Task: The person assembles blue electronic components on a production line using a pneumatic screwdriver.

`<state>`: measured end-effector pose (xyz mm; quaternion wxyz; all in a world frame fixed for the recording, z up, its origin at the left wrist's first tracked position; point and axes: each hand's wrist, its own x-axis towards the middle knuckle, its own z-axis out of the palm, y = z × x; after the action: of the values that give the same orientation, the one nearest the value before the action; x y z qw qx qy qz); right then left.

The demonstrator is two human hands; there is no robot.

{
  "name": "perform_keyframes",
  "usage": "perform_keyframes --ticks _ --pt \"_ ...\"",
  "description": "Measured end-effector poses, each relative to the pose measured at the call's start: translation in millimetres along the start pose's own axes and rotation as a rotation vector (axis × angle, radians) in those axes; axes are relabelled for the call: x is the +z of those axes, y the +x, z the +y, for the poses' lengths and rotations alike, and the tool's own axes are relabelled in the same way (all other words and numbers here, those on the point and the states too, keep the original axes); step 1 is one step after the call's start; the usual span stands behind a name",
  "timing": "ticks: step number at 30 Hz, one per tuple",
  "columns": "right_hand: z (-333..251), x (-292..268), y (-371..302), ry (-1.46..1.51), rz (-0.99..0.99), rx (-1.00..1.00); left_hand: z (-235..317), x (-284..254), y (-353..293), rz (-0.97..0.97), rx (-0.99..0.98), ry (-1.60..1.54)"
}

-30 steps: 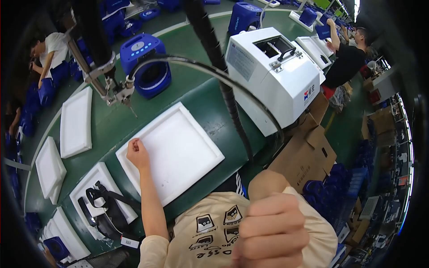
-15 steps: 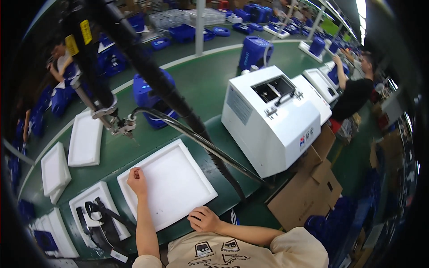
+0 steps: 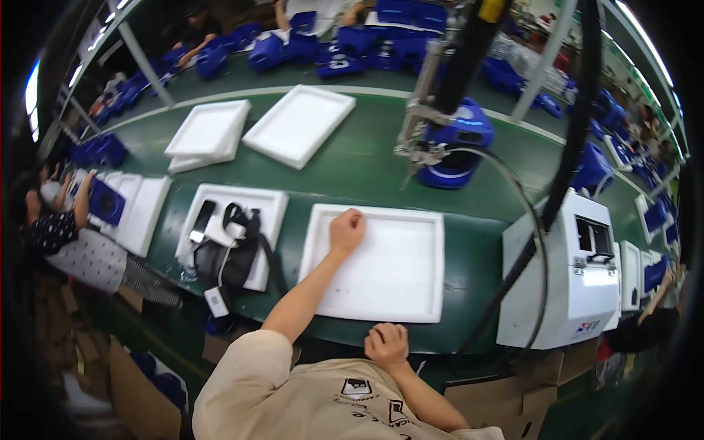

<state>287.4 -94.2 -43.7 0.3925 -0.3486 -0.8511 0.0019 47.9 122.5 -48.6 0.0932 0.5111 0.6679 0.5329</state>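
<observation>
A shallow white foam tray [image 3: 389, 282] lies in front of me on the green worktable. Over its left side rests my left hand [image 3: 347, 231], curled into a loose fist with nothing seen in it. My right hand [image 3: 387, 345] is at the table's front edge, just below the tray's near rim. Its fingers are bent inward, and nothing shows in them. To the left, a smaller white foam tray [image 3: 273, 213] holds a black strap [image 3: 236, 215], a dark phone-like device [image 3: 202, 220] and a white cable with a tag [image 3: 216, 301].
A white metal machine [image 3: 550, 286] stands at right. A black hose [image 3: 579, 125] and a metal-tipped tool [image 3: 422, 150] hang above the table. Blue plastic housings [image 3: 455, 158] and more foam trays [image 3: 304, 125] lie farther back. Another person [image 3: 81, 242] works at left.
My view has swung to the left, so the tray and machine appear farther right. Both hands keep their closed shape and stay close to the same places by the tray.
</observation>
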Motion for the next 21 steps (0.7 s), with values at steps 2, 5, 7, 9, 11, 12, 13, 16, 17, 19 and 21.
perform_keyframes --ticks 2,5,7,9,11,12,13,16,17,19,21 --pt "-1 -2 3 -0.032 0.018 0.002 5 -4 -3 -0.02 -0.022 0.0" --pt "-5 0 1 -0.06 0.026 0.04 5 -5 -4 -0.066 -0.049 -0.051" --pt "-8 5 7 -0.072 0.046 0.049 -4 -15 -1 0.053 0.036 -0.026" --pt "-9 5 4 -0.024 0.024 0.02 -4 -19 -2 0.03 -0.014 -0.073" --pt "-12 2 4 -0.052 0.01 0.032 2 -19 -3 -0.001 -0.034 -0.103" --pt "-13 1 5 -0.039 0.006 0.032 4 -18 -2 -0.01 -0.061 -0.104" --pt "-13 1 8 -0.021 0.003 0.023 4 -18 -1 -0.013 -0.055 -0.126" --pt "-17 3 8 -0.024 -0.028 0.03 1 -20 -1 0.004 -0.07 -0.128" --pt "-17 4 8 -0.02 -0.031 0.028 0 -19 0 0.006 -0.071 -0.139" --pt "-15 3 8 -0.028 -0.042 0.041 -2 -22 -2 0.038 -0.044 -0.154" --pt "-18 3 8 -0.02 -0.064 0.056 -3 -21 1 0.015 -0.091 -0.172"
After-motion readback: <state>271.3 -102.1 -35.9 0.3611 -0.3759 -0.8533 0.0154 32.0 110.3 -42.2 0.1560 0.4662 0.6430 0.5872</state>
